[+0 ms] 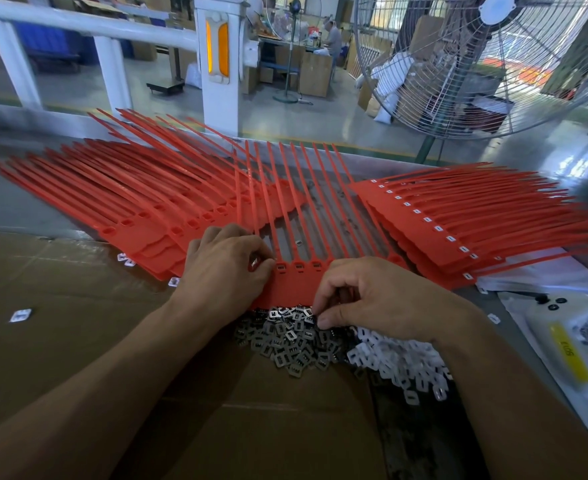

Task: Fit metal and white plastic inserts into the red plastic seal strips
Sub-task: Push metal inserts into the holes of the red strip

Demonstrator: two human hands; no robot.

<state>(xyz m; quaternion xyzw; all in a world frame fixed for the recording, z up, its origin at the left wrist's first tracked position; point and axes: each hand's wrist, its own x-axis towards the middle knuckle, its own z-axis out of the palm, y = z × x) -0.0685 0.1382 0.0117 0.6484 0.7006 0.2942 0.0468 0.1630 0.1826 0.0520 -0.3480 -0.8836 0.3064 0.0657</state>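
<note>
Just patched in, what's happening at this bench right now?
A person is fitting inserts into a red seal strip lying across the cardboard. The left hand pinches a metal insert at the strip's end socket; three sockets beside it already hold metal. The right hand picks from the metal insert pile, with the white insert pile beside it. Empty strips lie left; a stack with white inserts lies right.

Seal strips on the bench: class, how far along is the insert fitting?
Done: the right stack shows white inserts in its sockets. In hand: the left hand pinches a metal insert at the middle strip, while the right hand picks from the metal insert pile. Left: the left stack, sockets empty.
</note>
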